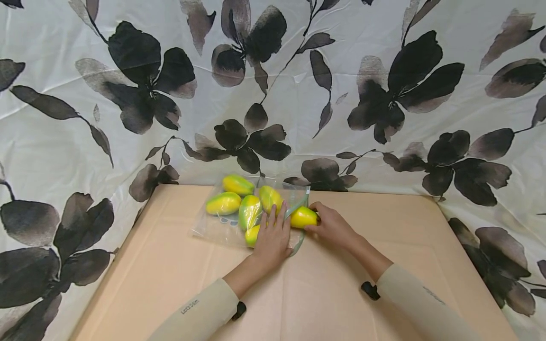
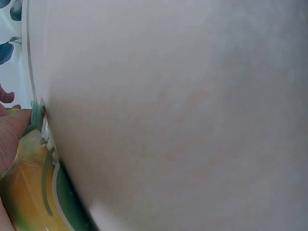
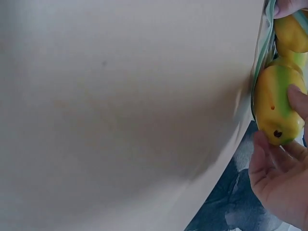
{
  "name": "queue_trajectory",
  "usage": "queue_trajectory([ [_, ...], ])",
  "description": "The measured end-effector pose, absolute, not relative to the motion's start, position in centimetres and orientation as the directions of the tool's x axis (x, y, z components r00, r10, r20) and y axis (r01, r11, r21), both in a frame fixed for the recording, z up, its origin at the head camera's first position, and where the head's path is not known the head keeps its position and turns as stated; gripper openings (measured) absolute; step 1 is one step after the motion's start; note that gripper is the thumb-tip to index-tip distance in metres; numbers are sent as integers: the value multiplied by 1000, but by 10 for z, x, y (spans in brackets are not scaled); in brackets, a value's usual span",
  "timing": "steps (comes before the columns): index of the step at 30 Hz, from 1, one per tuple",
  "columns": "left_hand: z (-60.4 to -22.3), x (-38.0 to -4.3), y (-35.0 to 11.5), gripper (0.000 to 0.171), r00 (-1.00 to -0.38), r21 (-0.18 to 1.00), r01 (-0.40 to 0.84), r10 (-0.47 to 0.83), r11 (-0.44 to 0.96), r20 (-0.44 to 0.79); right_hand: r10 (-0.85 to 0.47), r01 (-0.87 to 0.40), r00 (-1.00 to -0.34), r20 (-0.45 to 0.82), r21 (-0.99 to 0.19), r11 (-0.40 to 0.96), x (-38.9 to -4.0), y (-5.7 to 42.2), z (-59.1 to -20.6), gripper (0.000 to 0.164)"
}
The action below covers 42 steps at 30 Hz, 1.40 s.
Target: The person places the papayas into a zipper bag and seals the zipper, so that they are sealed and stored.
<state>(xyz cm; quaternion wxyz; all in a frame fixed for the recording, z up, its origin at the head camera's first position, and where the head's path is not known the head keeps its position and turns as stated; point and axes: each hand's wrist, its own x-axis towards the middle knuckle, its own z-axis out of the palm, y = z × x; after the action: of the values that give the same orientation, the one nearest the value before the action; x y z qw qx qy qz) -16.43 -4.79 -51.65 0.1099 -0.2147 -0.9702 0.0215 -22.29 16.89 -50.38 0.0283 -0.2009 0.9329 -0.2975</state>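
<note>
A clear plastic zip bag (image 1: 202,229) with a green strip along its mouth lies on the board, holding several yellow-green mangoes (image 1: 223,203). My left hand (image 1: 273,237) rests flat over the bag near its mouth, fingers extended. Under its plastic, one mango (image 2: 31,192) shows beside that hand in the left wrist view. At the bag's right-hand opening, my right hand (image 1: 330,225) grips another mango (image 1: 304,218) by its outer end, thumb on one side and fingers at the tip. This mango (image 3: 276,103) lies partly within the mouth; a dark stem spot marks its end.
A light tan board (image 1: 362,293) forms the work surface under the bag. Behind it and along both sides hangs white cloth (image 1: 320,156) printed with dark flowers. Beige sleeves (image 1: 200,312) cover both forearms, with a small black device at each wrist.
</note>
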Motion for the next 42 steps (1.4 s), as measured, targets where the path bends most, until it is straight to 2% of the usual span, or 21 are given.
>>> queue_trajectory([
  [9,-516,-163,-46,113,-887,-98,408,420,908,193,-355,-335,-931,83,-582,741,-230,164,-509,61],
  [18,-517,-163,-47,112,-901,-76,397,404,915,159,-448,-384,-892,65,-633,672,-233,169,-509,57],
  [25,-518,-163,-48,112,-894,-99,403,415,910,172,-401,-371,-910,107,-646,668,-234,165,-511,45],
  [33,-517,-163,-50,112,-885,-117,414,429,903,179,-368,-332,-924,103,-694,639,-239,162,-514,42],
  [42,-518,-163,-49,113,-874,-147,422,444,895,197,-386,-322,-919,74,-706,631,-239,160,-513,42],
])
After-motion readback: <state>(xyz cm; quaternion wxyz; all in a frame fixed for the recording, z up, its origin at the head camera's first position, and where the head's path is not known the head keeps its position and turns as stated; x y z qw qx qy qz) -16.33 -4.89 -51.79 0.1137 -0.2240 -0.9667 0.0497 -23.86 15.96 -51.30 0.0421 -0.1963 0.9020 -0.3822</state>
